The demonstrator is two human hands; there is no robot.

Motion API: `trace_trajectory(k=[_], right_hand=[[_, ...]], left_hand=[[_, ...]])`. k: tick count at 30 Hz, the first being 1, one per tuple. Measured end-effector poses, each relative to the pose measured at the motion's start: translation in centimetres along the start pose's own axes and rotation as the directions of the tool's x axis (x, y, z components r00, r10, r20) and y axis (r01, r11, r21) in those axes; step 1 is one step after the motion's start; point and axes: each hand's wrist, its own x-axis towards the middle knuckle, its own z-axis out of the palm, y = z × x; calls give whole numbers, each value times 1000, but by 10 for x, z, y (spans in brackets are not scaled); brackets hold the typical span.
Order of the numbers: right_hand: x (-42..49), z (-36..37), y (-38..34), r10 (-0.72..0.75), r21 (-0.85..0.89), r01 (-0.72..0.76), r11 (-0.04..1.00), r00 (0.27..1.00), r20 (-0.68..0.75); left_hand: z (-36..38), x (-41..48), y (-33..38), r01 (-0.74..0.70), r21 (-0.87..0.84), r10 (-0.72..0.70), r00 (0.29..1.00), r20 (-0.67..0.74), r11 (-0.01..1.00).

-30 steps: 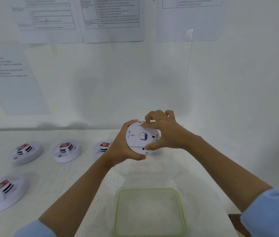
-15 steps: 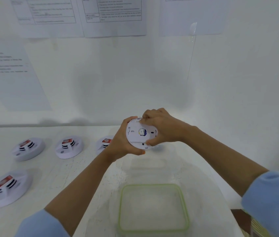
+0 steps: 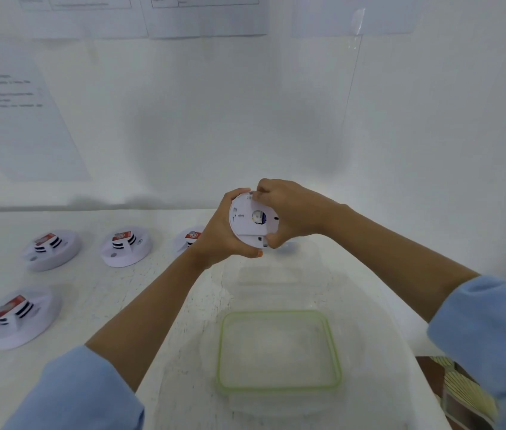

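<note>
A round white smoke detector (image 3: 247,221) is held above the table with its flat back plate turned toward me. My left hand (image 3: 219,235) grips its left rim from behind. My right hand (image 3: 287,209) curls round its right side, fingers on the top edge and thumb at the lower edge. Both arms wear light blue sleeves.
Several more white smoke detectors lie on the white table at the left, one of them (image 3: 51,248) at the far left and another (image 3: 19,316) nearer me. A clear lid with a green rim (image 3: 279,352) lies in front of me, a clear container (image 3: 270,274) beyond it. Papers hang on the wall.
My right hand has turned on the detector, its fingers now bunched at the top edge. Both hands and the detector sit slightly higher and nearer.
</note>
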Motion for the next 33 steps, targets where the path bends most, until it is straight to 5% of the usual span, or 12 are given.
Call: trace_trajectory(k=[33], right_hand=[[-13, -4, -3, 32, 127, -35, 991, 999, 24]], left_hand=[[-1, -7, 3, 1, 18, -2, 1000, 22, 1000]])
